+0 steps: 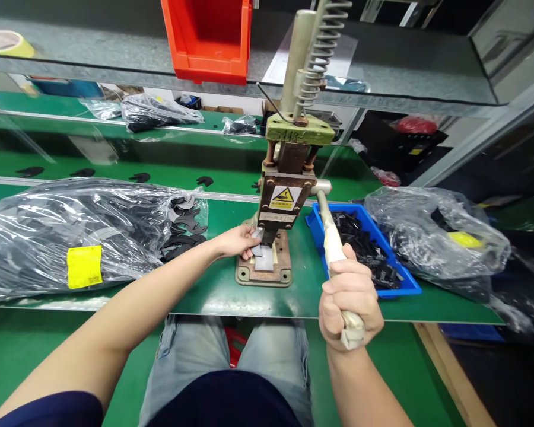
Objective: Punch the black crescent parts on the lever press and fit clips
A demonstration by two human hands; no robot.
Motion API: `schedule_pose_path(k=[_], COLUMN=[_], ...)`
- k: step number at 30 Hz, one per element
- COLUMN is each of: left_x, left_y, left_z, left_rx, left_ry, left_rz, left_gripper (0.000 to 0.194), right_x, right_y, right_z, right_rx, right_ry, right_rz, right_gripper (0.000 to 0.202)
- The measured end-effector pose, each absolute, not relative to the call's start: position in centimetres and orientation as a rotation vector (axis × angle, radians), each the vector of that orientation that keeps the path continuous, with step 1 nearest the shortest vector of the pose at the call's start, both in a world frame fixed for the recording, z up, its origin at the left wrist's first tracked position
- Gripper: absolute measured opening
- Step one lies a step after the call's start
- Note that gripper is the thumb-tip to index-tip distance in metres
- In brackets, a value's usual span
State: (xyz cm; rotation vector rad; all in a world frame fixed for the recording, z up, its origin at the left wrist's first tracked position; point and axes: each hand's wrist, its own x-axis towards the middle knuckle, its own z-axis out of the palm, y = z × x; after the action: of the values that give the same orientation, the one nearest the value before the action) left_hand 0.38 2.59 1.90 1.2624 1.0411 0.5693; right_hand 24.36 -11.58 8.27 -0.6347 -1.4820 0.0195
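My right hand (350, 296) is wrapped round the taped lever (331, 234) of a hand press (282, 190). With its fingers pinched, my left hand (238, 242) holds a small curved plastic part (257, 244) under the press ram. Below that part, a pale metal plate (264, 261) lies on the press base (245, 274). How the part sits against the ram is partly hidden by my fingers.
A clear bag (115, 219) of dark curved parts lies at left. A blue tray (374, 249) of small black parts and another plastic bag (440, 237) are at right. Above hangs a shelf with an orange bin (209, 68). Several black parts (140, 177) lie behind.
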Motion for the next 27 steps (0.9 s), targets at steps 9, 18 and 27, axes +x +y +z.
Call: schedule_pose_path(k=[9, 18, 27], left_x=[1.5, 2.0, -12.6], left_y=[4.0, 1.5, 3.8], left_z=[3.6, 3.7, 3.8], left_rx=[1.266, 1.390, 2.246], left_ry=[1.234, 1.219, 1.767], left_rz=[0.286, 0.491, 0.344], left_gripper=[0.029, 0.029, 0.028], right_x=[24.2, 24.5, 24.4], right_y=[-11.5, -11.2, -11.0], right_z=[8.1, 8.3, 8.3], right_rx=[-0.601, -0.630, -0.625], right_ry=[-1.459, -1.451, -1.450], right_rz=[0.023, -0.032, -0.006], right_gripper=[0.015, 0.020, 0.017])
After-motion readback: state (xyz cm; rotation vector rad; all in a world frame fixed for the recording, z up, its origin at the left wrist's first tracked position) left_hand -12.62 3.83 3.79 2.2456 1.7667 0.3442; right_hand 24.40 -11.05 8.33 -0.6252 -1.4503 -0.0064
